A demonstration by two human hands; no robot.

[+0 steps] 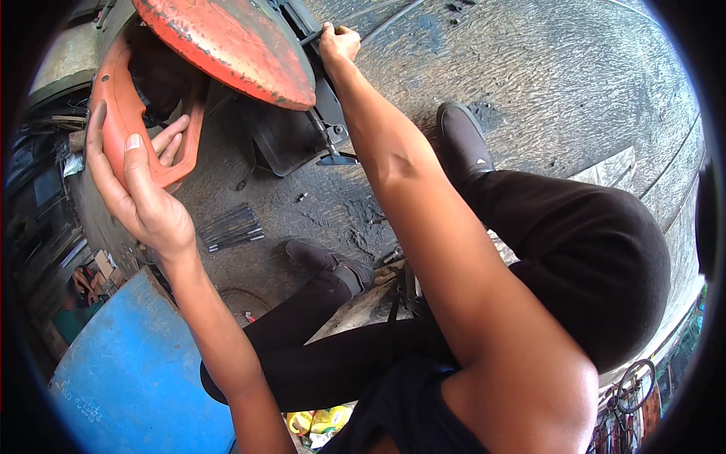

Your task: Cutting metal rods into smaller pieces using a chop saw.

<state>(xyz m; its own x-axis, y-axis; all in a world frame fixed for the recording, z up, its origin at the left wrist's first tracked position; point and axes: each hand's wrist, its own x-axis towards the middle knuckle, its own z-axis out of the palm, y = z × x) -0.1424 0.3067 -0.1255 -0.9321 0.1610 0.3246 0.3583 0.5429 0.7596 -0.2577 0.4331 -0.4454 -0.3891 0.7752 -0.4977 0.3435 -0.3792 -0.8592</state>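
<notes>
At the upper left stands a cut-off saw with a worn red, round blade guard (234, 49) and an orange loop handle (121, 113). My left hand (155, 200) is wrapped loosely round this handle, some fingers passing through its opening. Beyond the guard, my right hand (339, 47) is closed on a thin grey metal rod (389, 19), which runs off toward the top edge. The saw's black base (291, 140) and a clamp screw (319, 130) show below the guard. The guard hides the cutting disc.
A bundle of short dark rods (231, 228) lies on the stained concrete floor (544, 76). Close on the left is a blue panel (144, 371). My dark shoes (463, 136) rest on the floor. Scrap pieces (102, 272) lie at far left; a bicycle wheel (635, 386) stands at lower right.
</notes>
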